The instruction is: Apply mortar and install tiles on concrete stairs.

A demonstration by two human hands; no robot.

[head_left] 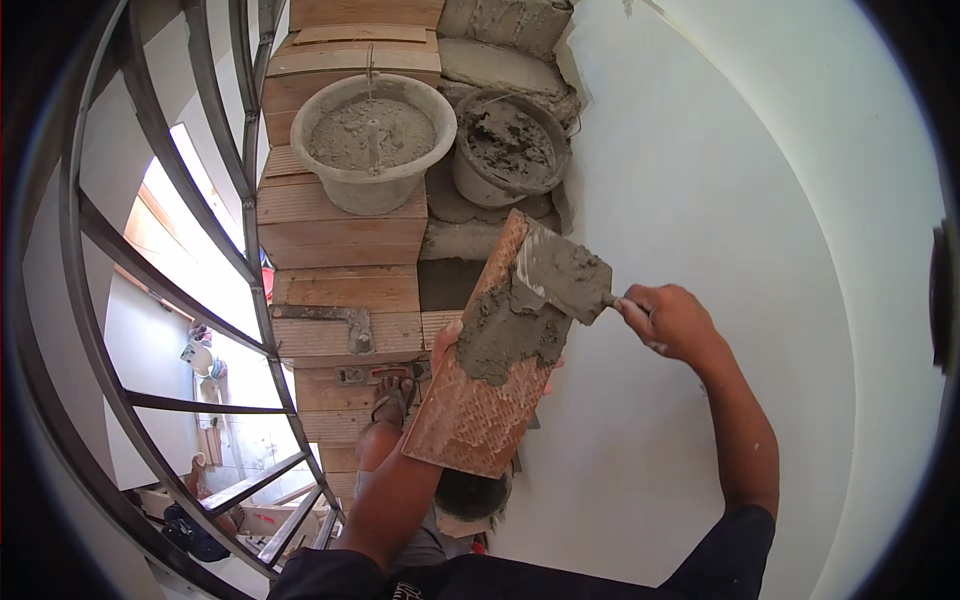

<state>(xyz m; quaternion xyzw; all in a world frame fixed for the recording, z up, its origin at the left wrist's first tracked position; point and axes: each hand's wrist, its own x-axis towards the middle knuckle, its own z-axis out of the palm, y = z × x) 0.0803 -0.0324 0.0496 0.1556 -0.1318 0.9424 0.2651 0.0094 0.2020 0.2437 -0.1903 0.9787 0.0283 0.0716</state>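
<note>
My left hand point(446, 342) grips a long reddish-brown tile point(470, 425) from beneath, its fingers showing at both long edges. The tile is tilted, with its ridged back facing up. Grey mortar point(505, 340) lies in a thick patch over the middle and upper part of it. In my closed right hand point(670, 322) is the handle of a trowel point(572, 275). Its mortar-coated blade rests against the tile's upper end, over the mortar.
Two mortar buckets, a wide one point(372, 192) and a darker one point(478, 186), stand on the stairs point(340, 240). A metal square point(355, 325) lies on a tread. Metal railing point(150, 110) borders the left, a white wall point(700, 420) the right. Below the railing, a person point(195, 530) is partly visible.
</note>
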